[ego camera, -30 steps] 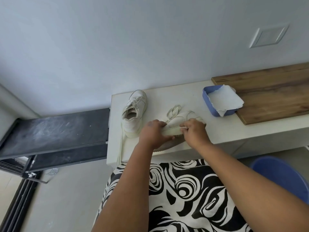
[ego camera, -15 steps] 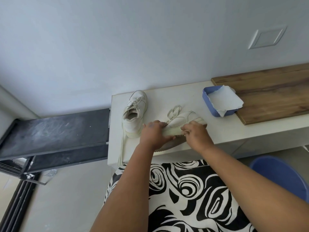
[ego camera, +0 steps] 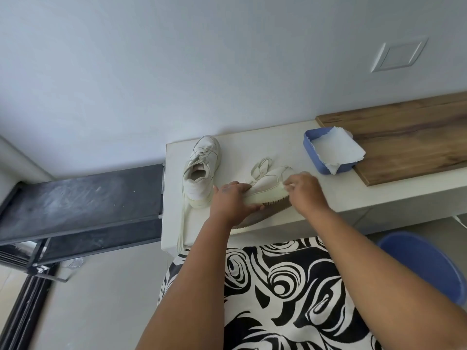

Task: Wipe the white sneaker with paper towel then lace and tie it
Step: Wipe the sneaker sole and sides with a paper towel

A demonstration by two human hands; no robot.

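We find no legible text, label, brand mark, number or sign on any surface in view.

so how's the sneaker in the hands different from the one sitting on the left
The held sneaker is tipped on its side, sole toward the camera, gripped by the left hand; the other sneaker stands upright, untouched. The other sneaker's lace trails off the table edge. Both are white.
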